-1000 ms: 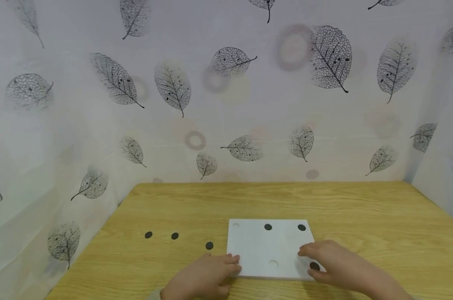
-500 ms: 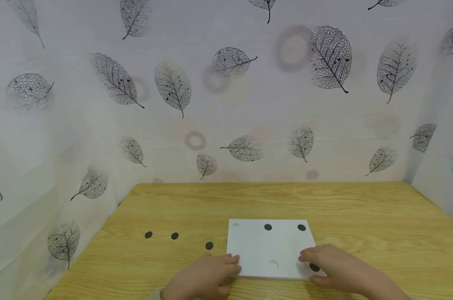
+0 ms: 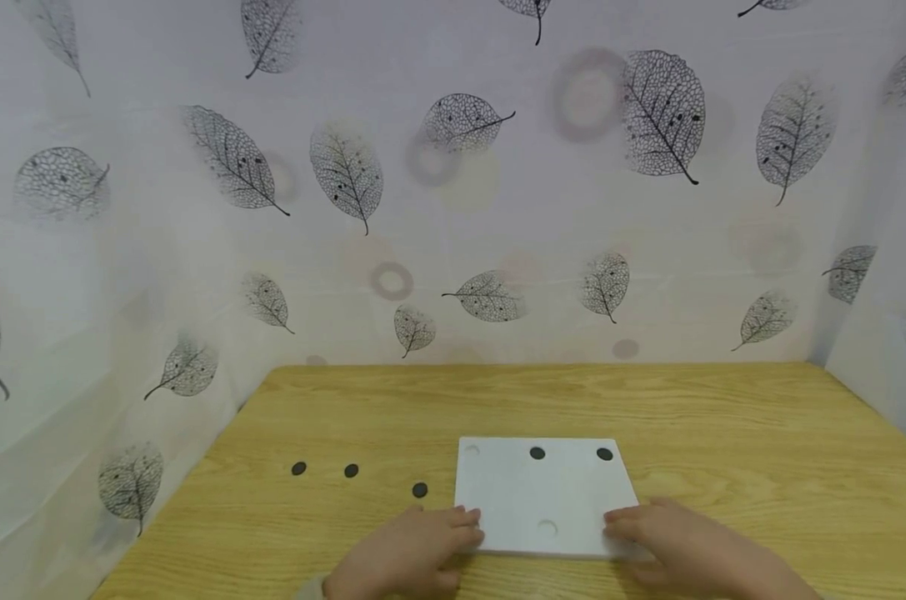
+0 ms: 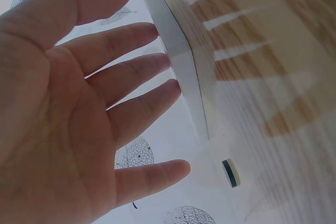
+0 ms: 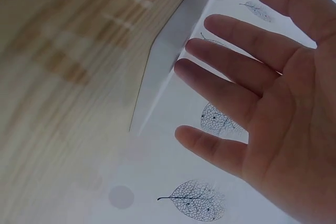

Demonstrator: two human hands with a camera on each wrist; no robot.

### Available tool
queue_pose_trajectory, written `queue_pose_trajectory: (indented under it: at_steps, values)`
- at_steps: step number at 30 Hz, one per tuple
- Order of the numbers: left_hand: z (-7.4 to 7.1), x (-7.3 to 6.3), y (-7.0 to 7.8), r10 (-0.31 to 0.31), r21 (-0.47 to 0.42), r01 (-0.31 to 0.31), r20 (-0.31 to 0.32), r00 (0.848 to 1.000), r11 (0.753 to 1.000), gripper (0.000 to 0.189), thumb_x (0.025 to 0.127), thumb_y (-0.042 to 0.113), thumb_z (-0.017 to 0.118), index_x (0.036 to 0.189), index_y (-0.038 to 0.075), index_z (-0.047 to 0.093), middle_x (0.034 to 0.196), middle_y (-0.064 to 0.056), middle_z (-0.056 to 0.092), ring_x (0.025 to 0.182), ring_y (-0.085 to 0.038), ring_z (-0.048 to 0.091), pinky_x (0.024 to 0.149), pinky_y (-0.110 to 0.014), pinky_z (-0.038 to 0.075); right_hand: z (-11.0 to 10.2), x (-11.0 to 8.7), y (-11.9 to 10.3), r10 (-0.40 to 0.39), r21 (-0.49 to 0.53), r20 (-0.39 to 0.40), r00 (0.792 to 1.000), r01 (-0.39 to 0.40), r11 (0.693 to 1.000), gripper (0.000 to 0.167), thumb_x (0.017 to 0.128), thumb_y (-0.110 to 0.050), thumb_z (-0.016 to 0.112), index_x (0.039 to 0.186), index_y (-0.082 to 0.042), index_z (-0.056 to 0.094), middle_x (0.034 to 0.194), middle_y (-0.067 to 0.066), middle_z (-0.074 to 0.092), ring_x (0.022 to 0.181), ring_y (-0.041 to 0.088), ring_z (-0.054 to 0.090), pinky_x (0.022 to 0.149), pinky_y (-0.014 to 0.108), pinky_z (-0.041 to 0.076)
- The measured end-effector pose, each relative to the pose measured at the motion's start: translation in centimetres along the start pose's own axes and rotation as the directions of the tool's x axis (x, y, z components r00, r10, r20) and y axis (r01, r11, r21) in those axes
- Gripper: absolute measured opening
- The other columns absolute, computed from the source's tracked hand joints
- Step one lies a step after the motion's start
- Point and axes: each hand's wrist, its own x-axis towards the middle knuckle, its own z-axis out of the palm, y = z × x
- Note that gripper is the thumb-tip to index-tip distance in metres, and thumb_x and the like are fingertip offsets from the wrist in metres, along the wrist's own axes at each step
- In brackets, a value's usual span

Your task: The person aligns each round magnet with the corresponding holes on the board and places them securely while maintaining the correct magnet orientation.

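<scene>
A flat white board [image 3: 528,492] lies on the table, with two black discs [image 3: 538,453] set along its far side. Two shallow round recesses show bare, one at the far left corner and one near the front middle. My left hand [image 3: 403,550] touches the board's left edge near the front with extended fingertips [image 4: 170,85]. At the opposite edge, the fingertips of my right hand [image 3: 685,542] touch the board, and that hand covers its front right corner. In both wrist views the fingers are spread, with nothing held in either palm.
Three loose black discs [image 3: 351,471] lie on the wooden table [image 3: 332,417] left of the board. One disc [image 4: 230,173] shows its thin edge in the left wrist view. A leaf-patterned curtain [image 3: 453,217] surrounds the back and sides.
My right hand has settled onto the board's right edge, now hiding the black disc at the front right corner that showed earlier. The left hand and the board keep their places.
</scene>
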Motion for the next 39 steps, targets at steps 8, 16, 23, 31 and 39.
queue_pose_trajectory:
  at_steps: [8,16,23,31,39]
  values:
    - [-0.1,0.1,0.2,-0.004,0.002,0.004,0.003,1.0,1.0,0.037,0.08,0.024,0.06,0.117,0.021,0.057,0.127,0.007,0.046,0.116,-0.008,0.042,0.084,-0.035,0.043,0.0,-1.3,-0.3,0.114,0.075,0.114,0.987,-0.123,0.989,0.046,0.081,-0.039,0.059,0.121,-0.018,0.055,0.121,-0.006,0.052,0.104,0.026,0.051,0.082,0.046,0.041]
    - [0.1,-0.2,0.1,0.022,0.042,-0.021,-0.038,0.999,0.999,0.035,0.079,0.023,0.059,0.115,0.02,0.058,0.126,0.005,0.048,0.115,-0.008,0.044,0.086,-0.028,0.042,0.2,-1.6,-0.5,0.062,0.026,0.118,0.991,-0.066,0.997,0.047,0.08,-0.033,0.061,0.124,-0.016,0.053,0.126,0.001,0.048,0.108,0.029,0.049,0.085,0.05,0.038]
    - [0.1,-0.2,0.1,0.014,0.04,-0.012,-0.04,0.999,0.999,0.036,0.08,0.025,0.059,0.116,0.021,0.057,0.126,0.006,0.048,0.115,-0.008,0.043,0.084,-0.033,0.043,0.1,-1.9,-0.3,0.028,0.012,0.097,0.995,-0.029,0.999,0.048,0.082,-0.035,0.059,0.126,-0.016,0.05,0.127,0.0,0.047,0.109,0.027,0.049,0.084,0.05,0.038]
    - [0.2,0.0,0.3,0.029,0.044,-0.027,-0.051,0.998,0.999,0.035,0.079,0.023,0.059,0.114,0.02,0.058,0.126,0.006,0.048,0.115,-0.008,0.044,0.084,-0.032,0.043,0.1,-1.8,-0.1,0.066,0.033,0.135,0.989,-0.071,0.997,0.053,0.081,-0.042,0.058,0.127,-0.017,0.049,0.129,0.001,0.046,0.113,0.025,0.046,0.086,0.051,0.036]
    - [0.2,0.1,0.1,0.022,0.029,-0.021,-0.033,0.999,0.999,0.034,0.079,0.023,0.06,0.113,0.021,0.058,0.125,0.006,0.049,0.114,-0.008,0.044,0.084,-0.03,0.043,0.2,-1.3,0.1,-0.002,-0.018,0.105,0.995,0.004,1.0,0.059,0.073,-0.032,0.067,0.126,-0.01,0.05,0.129,0.01,0.045,0.117,0.02,0.042,0.086,0.055,0.033]
